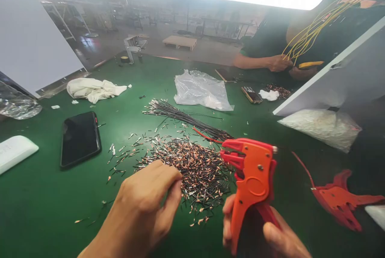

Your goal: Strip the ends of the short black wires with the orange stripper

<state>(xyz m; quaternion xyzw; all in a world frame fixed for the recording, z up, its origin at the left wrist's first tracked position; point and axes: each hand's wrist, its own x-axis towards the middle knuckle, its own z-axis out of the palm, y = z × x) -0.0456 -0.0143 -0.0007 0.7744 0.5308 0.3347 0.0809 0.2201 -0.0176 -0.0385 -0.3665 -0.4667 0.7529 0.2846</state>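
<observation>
My right hand (279,230) is wrapped around the handles of an orange-and-red wire stripper (254,178), held upright with its jaws facing left. A thin red strip (207,136) extends leftward from the tool's jaw end. My left hand (144,202) is closed, thumb and fingers pressed together, at the lower left of a heap of wire offcuts (198,170). Whatever lies in that pinch is hidden. The offcuts are short black pieces with copper and silvery bits. Behind the heap lies a bundle of thin black wires (189,119) with pale ends; the stripper overlaps its right side.
A black phone (80,140) and white cloth (93,89) lie left. A clear plastic bag (201,89) is beyond the wires. At right are another red-orange tool (337,200) and a filled bag (321,125). Across the table, a person's hand (279,63) holds yellow wires (313,35).
</observation>
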